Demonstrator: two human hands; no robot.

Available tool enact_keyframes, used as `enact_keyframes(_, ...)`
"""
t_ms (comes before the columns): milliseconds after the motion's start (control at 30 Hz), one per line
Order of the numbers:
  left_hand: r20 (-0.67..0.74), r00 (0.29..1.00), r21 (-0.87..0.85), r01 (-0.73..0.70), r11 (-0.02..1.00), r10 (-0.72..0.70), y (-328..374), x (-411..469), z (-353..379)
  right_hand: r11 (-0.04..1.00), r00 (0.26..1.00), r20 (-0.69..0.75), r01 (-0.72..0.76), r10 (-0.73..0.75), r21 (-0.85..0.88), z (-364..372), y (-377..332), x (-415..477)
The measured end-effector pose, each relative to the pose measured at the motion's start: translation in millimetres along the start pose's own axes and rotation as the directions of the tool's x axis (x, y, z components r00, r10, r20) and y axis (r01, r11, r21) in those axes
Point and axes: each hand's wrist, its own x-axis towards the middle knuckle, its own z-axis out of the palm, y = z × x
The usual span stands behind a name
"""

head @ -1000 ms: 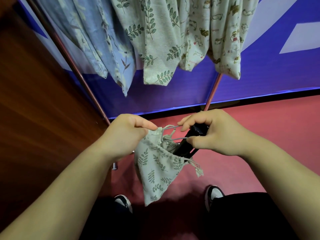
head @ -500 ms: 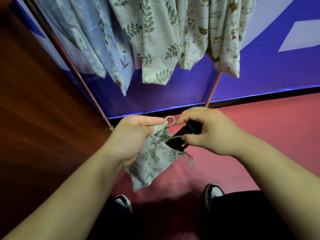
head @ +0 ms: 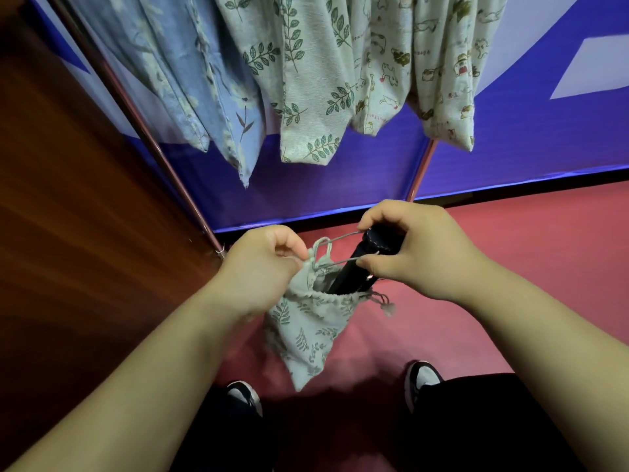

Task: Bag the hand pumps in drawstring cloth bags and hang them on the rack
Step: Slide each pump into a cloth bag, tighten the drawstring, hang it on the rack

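Hand pump [head: 354, 270], black and tube-shaped, sits about halfway into a leaf-print drawstring bag [head: 313, 325] in the head view, its top end still poking out of the bag's mouth at a tilt toward the right hand. That bag is the landmark here: it dangles in mid-air over the red floor [head: 510, 274], and both shoes [head: 422, 379] show just below it. The left hand [head: 262, 267] is at the bag's upper left corner, fingers pinched shut on the gathered rim where the cord loops out. The right hand [head: 418, 250] is at the bag's upper right, thumb and fingers closed on the drawstring cord [head: 343, 236], which runs taut in two strands back to the bag's mouth; the pump's top end lies right against those fingers. A knotted cord end [head: 386, 306] hangs off the bag's right side. Well above the bag, other cloth bags [head: 306, 97] hang in a row, blue floral, leaf-print and cartoon-print, in front of a blue banner [head: 510, 148]. The copper-coloured rack pole [head: 163, 158] slants down to the bag's left.
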Motion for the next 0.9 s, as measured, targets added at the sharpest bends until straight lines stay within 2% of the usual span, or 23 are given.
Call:
enact_keyframes(100, 0.027, 1.0, 0.219, -0.01, 0.976, 0.004, -2, 1, -7, 1.0, 0.999, 0.043, 0.017, -0.016, -0.012, 2, 1, -1)
enact_keyframes(267, 0.078, 0.992, 0.342, 0.066, 0.937, -0.099, -7, 3, -17, 1.0, 0.997, 0.075, 0.02, -0.018, -0.024, 2, 1, -1)
enact_keyframes(400, 0.082, 0.99, 0.175, 0.101, 0.979, -0.117, -13, 7, -20, 1.0, 0.999, 0.047, 0.022, -0.021, -0.014, -1, -1, 0)
enact_keyframes(533, 0.12, 0.992, 0.01, 0.047, 0.999, -0.047, -14, 10, -19, 1.0, 1.0, 0.03, 0.008, -0.008, 0.011, -3, -2, 0)
enact_keyframes(733, 0.146, 0.987, -0.114, -0.049, 0.992, 0.065, -8, 6, -8, 0.998, 0.999, 0.05, 0.011, -0.014, 0.055, -1, -2, -1)
enact_keyframes(900, 0.112, 0.968, -0.133, -0.208, 0.969, 0.224, 7, -3, 18, 0.99, 0.998, 0.059, 0.019, -0.027, 0.141, 8, -2, 2)
